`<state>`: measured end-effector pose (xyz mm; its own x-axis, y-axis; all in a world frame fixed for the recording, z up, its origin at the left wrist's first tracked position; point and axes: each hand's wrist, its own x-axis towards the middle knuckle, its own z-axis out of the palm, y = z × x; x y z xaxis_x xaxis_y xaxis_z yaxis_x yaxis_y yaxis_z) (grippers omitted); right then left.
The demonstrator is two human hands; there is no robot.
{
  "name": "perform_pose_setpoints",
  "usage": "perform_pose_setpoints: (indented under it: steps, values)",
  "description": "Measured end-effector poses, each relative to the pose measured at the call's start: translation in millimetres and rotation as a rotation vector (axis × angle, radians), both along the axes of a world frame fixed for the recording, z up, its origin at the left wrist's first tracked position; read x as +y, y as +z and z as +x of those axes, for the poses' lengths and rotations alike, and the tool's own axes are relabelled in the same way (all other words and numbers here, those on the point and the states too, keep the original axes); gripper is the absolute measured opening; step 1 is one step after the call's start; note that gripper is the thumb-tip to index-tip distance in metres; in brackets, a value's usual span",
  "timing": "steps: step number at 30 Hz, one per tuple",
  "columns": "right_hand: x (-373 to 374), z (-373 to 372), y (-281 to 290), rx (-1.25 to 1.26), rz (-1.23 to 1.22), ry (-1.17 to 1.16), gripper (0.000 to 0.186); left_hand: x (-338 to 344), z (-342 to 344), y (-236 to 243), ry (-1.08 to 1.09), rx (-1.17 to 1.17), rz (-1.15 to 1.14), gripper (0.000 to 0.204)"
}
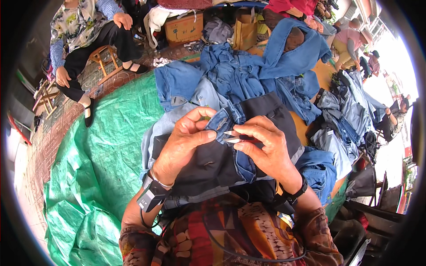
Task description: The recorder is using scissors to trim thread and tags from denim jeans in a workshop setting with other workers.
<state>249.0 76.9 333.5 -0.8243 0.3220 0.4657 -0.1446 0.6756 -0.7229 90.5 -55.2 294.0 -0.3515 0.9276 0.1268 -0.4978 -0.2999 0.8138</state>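
Risks, larger items first. Dark cloth lies under the worked blue denim, in front of the wearer's torso; if it bunched upward, a blade could catch it too. Left hand pinches the denim's folded edge between thumb and fingers; were that pinch to slacken, the fold could twist and the blades stray into neighbouring fabric. Right hand grasps small snips, blades parted, tips at the fold, near the left thumb; a slip could nick that thumb. The snips' handles are covered by the right fingers, so how firmly they sit cannot be told.

Surface and room, same order. Patterned paving runs along the left side. Green tarpaulin, creased, spreads left of the work. Denim pile is heaped beyond the hands; judged loose enough to slide toward them if tugged. A seated person is at upper left, beside a wooden stool. Cardboard carton stands behind the pile; brown paper bag near it.
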Motion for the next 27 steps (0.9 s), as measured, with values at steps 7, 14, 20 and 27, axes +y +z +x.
perform_pose_setpoints:
  steps: [7,14,20,27]
  values:
    - [1.7,-3.4,-2.4,-0.027,0.055,0.000,0.026,-1.5,1.1,-0.7,-0.004,-0.001,0.002,0.036]
    - [5.5,-5.6,-2.0,-0.032,0.113,0.024,0.021,1.3,2.3,-4.5,-0.033,-0.064,0.028,0.035]
    - [8.7,-4.1,-4.1,-0.007,-0.051,0.066,0.023,-1.6,2.9,-8.1,0.007,-0.019,0.003,0.025]
    - [5.9,-12.6,1.3,0.010,-0.140,0.036,0.025,-3.1,3.0,-5.0,-0.014,-0.002,-0.017,0.022]
